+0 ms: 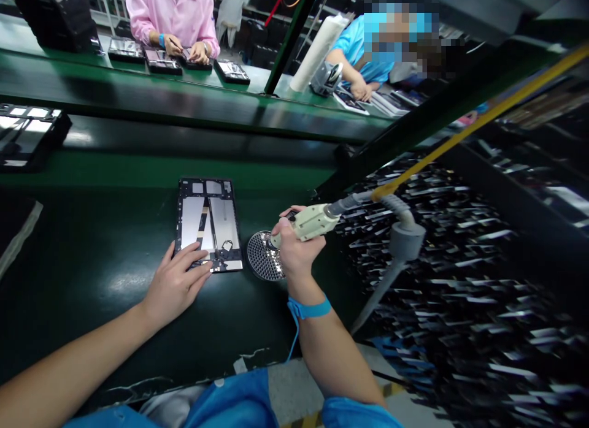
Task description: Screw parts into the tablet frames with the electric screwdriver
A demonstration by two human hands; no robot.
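Green bench (101, 244) beneath, right grip (297, 250) is closed round a power screwdriver (313, 222) over a round tray (262, 259); left grip (177, 287), loosely spread, rests on the near end of the tablet (210, 229), seemingly part-done: silver panels (190, 222) seated, though uncovered.

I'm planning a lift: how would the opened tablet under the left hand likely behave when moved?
The opened tablet looks flat and slab-like, so it should stay stiff and is unlikely to roll. The glossy tabletop may let it slide. Its exposed ribbon cable might snag or tear.
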